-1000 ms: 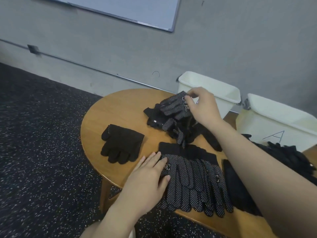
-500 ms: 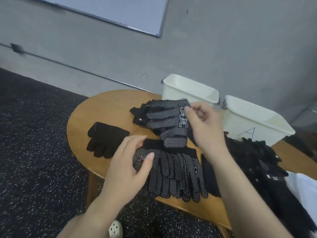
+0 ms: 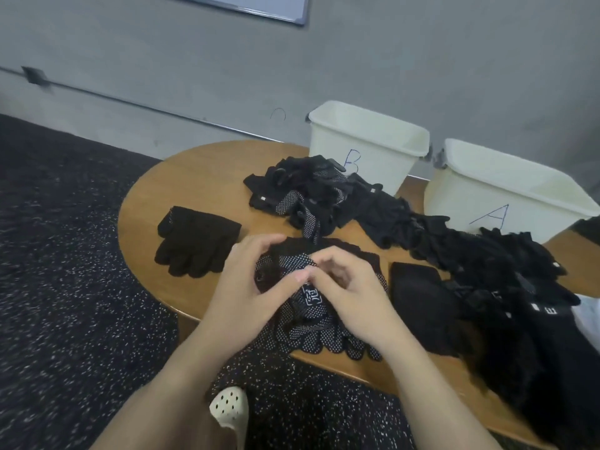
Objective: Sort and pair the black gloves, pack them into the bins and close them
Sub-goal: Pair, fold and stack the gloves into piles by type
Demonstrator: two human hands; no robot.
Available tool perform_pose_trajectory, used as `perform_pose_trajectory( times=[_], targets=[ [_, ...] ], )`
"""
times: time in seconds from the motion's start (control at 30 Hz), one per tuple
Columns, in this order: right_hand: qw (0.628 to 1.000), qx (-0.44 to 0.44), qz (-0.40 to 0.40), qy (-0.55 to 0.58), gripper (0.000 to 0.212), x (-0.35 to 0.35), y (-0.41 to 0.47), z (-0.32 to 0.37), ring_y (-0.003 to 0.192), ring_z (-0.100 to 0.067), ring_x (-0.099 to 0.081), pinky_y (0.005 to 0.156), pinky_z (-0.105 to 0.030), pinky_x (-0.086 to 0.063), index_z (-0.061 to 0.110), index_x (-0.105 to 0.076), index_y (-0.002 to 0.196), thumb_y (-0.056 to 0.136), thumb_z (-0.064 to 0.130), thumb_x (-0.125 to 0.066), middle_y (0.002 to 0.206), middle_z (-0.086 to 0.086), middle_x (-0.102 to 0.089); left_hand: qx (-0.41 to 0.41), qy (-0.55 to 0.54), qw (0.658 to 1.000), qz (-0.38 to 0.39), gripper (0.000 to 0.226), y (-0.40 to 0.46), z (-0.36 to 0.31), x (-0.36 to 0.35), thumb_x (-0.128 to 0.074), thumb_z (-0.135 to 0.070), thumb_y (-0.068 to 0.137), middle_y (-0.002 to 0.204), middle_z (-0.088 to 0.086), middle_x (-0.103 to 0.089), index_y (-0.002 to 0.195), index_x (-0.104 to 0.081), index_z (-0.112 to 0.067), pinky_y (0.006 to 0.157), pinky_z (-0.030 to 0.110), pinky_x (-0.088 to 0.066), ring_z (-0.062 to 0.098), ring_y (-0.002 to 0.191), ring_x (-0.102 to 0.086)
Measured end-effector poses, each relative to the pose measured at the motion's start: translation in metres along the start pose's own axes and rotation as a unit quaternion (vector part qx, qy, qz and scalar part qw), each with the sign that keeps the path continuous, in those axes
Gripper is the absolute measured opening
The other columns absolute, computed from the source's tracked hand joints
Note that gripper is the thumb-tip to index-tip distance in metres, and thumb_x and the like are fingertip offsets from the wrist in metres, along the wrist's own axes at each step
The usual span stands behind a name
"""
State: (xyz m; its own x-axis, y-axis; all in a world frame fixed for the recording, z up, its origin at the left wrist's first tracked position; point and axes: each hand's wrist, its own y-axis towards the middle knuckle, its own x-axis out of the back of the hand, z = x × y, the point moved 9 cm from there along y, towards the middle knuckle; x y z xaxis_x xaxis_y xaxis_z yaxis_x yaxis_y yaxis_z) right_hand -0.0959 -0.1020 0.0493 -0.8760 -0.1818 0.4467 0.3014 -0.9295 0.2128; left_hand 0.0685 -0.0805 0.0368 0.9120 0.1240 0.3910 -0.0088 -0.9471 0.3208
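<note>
We had brought the dotted glove (image 3: pixel 308 297) from the far heap (image 3: pixel 311 193) onto its mates at the worktop (image 3: pixel 201 177) edge, left hand (image 3: pixel 246 287) and right hand (image 3: pixel 350 287) both pinching it, pairing apparently under way.

I see a grey wall (image 3: pixel 422 60) filling the top, with a whiteboard (image 3: pixel 259 8) corner at 12 o'clock and a thin conduit (image 3: pixel 130 100) running along its base. Dark speckled floor (image 3: pixel 65 287) spreads from 9 to 6 o'clock around the rounded wooden tabletop (image 3: pixel 194 186).
</note>
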Motion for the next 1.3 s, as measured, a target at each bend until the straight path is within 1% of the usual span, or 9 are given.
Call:
perform_pose_trajectory(
  times=[0.13,0.3,0.53,0.63,0.8,0.93,1.03,1.17,1.3],
  targets=[
    [0.995,0.008,0.060,-0.078,0.016,-0.010,0.000,-0.006,0.113,0.000,-0.061,0.097,-0.016,-0.045,0.029,-0.070,0.112,0.097,0.034,-0.069,0.111,0.020,-0.068,-0.018,0.059,0.998,0.009,0.037,0.000,-0.001,0.002,-0.062,-0.066,0.084,0.094,-0.018,-0.064,0.095,-0.068,-0.032,0.092,0.043,-0.049,0.008,0.098,-0.060],
    [0.982,-0.045,0.103,-0.149,0.056,-0.003,-0.003,-0.024,0.128,0.005,-0.050,0.108,-0.026,-0.040,0.048,-0.054,0.131,0.081,0.063,-0.072,0.127,0.028,-0.061,0.022,0.032,0.999,0.030,0.034,-0.002,0.008,0.005,-0.061,-0.063,0.082,0.083,-0.012,-0.068,0.087,-0.073,-0.031,0.080,0.044,-0.052,0.010,0.084,-0.064],
    [0.970,-0.052,0.116,-0.206,0.068,-0.007,-0.004,-0.024,0.112,-0.003,-0.046,0.098,-0.030,-0.039,0.044,-0.054,0.129,0.068,0.067,-0.075,0.108,0.023,-0.052,0.014,0.028,0.999,0.042,0.051,-0.003,0.004,-0.002,-0.067,-0.069,0.084,0.063,-0.009,-0.060,0.062,-0.065,-0.024,0.087,0.044,-0.041,0.008,0.067,-0.054],
    [0.965,-0.040,0.112,-0.234,0.057,-0.006,-0.005,-0.020,0.105,-0.002,-0.044,0.092,-0.030,-0.038,0.040,-0.059,0.114,0.066,0.067,-0.076,0.100,0.021,-0.050,0.010,0.040,0.998,0.053,0.038,-0.006,0.001,-0.010,-0.067,-0.060,0.080,0.064,-0.012,-0.059,0.064,-0.072,-0.026,0.090,0.042,-0.039,0.009,0.069,-0.053],
    [0.983,-0.060,0.084,-0.153,0.048,0.011,-0.008,-0.022,0.100,0.001,-0.051,0.084,-0.029,-0.040,0.035,-0.063,0.086,0.060,0.071,-0.080,0.096,0.014,-0.055,0.011,-0.035,0.998,0.045,0.031,-0.008,-0.003,-0.007,-0.063,-0.046,0.090,0.074,-0.003,-0.070,0.079,-0.073,-0.019,0.070,0.035,-0.051,0.016,0.070,-0.064],
    [0.991,-0.089,0.072,-0.070,0.053,0.021,-0.009,-0.025,0.089,-0.013,-0.063,0.086,-0.043,-0.052,0.028,-0.062,0.086,0.063,0.074,-0.077,0.097,0.004,-0.068,-0.004,-0.061,0.998,-0.002,0.023,-0.008,-0.007,0.003,-0.061,-0.037,0.097,0.079,0.000,-0.073,0.086,-0.072,-0.020,0.065,0.032,-0.054,0.015,0.074,-0.069],
    [0.991,-0.110,0.077,0.003,0.043,0.017,-0.009,-0.026,0.096,-0.010,-0.070,0.096,-0.038,-0.053,0.031,-0.065,0.098,0.076,0.066,-0.073,0.098,0.006,-0.076,-0.013,-0.075,0.997,-0.021,0.019,-0.008,-0.011,0.006,-0.060,-0.035,0.103,0.080,0.001,-0.072,0.089,-0.071,-0.027,0.063,0.032,-0.055,0.017,0.074,-0.069],
    [0.988,-0.114,0.069,0.074,0.024,0.009,-0.006,-0.028,0.092,-0.027,-0.070,0.097,-0.050,-0.052,0.029,-0.063,0.109,0.090,0.033,-0.078,0.097,-0.016,-0.073,-0.018,-0.115,0.993,-0.026,0.018,-0.007,-0.018,0.008,-0.056,-0.030,0.102,0.083,-0.002,-0.073,0.091,-0.071,-0.029,0.065,0.016,-0.052,0.007,0.076,-0.069],
    [0.976,-0.106,0.027,0.187,0.039,0.014,-0.001,-0.025,0.104,-0.034,-0.073,0.098,-0.047,-0.058,0.027,-0.063,0.123,0.091,0.008,-0.076,0.113,-0.008,-0.076,0.031,-0.153,0.988,-0.001,0.016,-0.007,-0.013,0.008,-0.060,-0.035,0.098,0.090,-0.007,-0.075,0.099,-0.075,-0.031,0.068,0.013,-0.053,0.003,0.082,-0.071]
  ],
)
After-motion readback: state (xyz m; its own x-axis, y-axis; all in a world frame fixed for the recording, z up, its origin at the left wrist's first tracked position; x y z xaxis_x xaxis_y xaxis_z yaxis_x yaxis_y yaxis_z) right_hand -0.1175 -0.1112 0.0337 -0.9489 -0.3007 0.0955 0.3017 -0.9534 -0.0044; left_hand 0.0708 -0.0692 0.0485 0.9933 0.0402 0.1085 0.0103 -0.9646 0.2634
